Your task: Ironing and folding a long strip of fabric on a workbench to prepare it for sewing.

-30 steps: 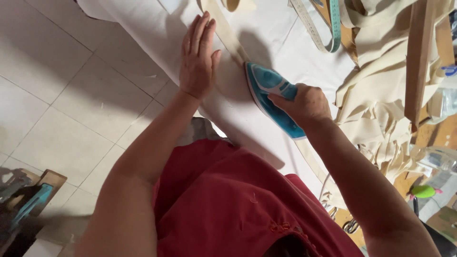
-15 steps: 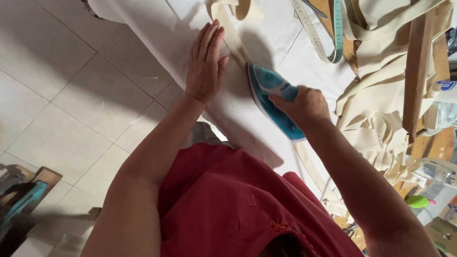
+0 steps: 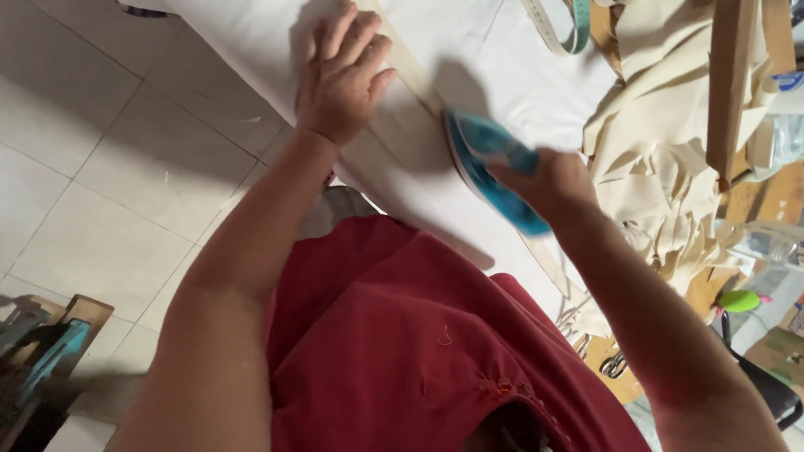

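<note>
White board cover (image 3: 511, 59) over pale tiled floor (image 3: 100, 167). Left hand (image 3: 339, 75) open, flat on beige strip (image 3: 410, 71). Right hand (image 3: 544, 180) closed on blue iron (image 3: 481, 159), iron on the strip. Beige cloth heap (image 3: 662, 159) and tape measure (image 3: 561, 29) lie right of it.

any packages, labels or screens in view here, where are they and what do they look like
Clear plastic bottle: right edge, beside the heap of cream cloth; see-through, no label readable.
Blue-and-white label patch: far right edge, small, mostly cut off.
Measuring tape: top of the white sheet; a pale and teal printed strip.
No screens or signs show.
The right hand grips a blue iron; the left hand lies flat on the sheet.
</note>
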